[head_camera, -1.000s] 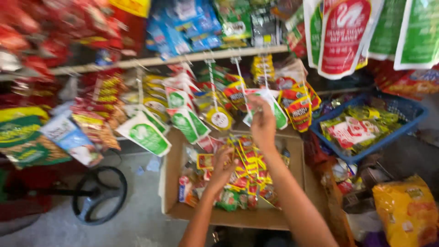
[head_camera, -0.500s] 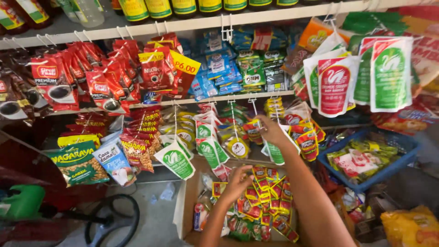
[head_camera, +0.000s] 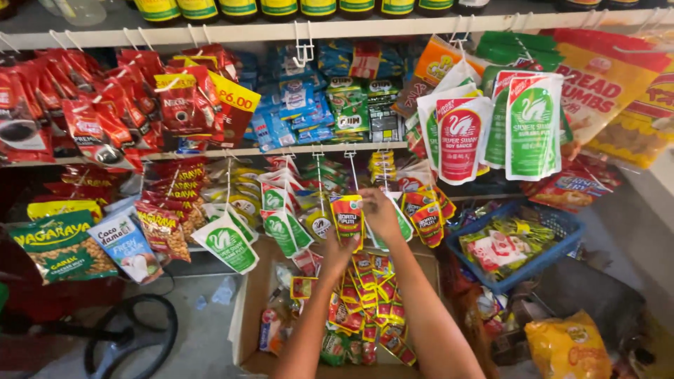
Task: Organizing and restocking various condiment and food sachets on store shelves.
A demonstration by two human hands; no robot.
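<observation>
A long strip of small red, yellow and green sachets point(head_camera: 370, 284) runs from an open cardboard box point(head_camera: 251, 316) up to the hanging display. My right hand point(head_camera: 380, 212) is raised at the strip's top sachet point(head_camera: 347, 213), fingers closed on it just under the wire hooks of the lower shelf rail point(head_camera: 281, 151). My left hand point(head_camera: 339, 253) is lower and grips the same strip below that sachet. Both forearms rise from the bottom edge and hide part of the strip and the box.
White and green pouches point(head_camera: 228, 242) and other sachets hang on either side. Red packets point(head_camera: 91, 119) fill the upper left and large pouches point(head_camera: 491, 126) the upper right. A blue basket point(head_camera: 565, 235) of packets stands at the right, a black hose point(head_camera: 133, 330) lies on the floor at left.
The view has tilted up and come closer to the shelves. My left hand has risen out of the box with the strip, and my right hand has stayed up at the hooks.
</observation>
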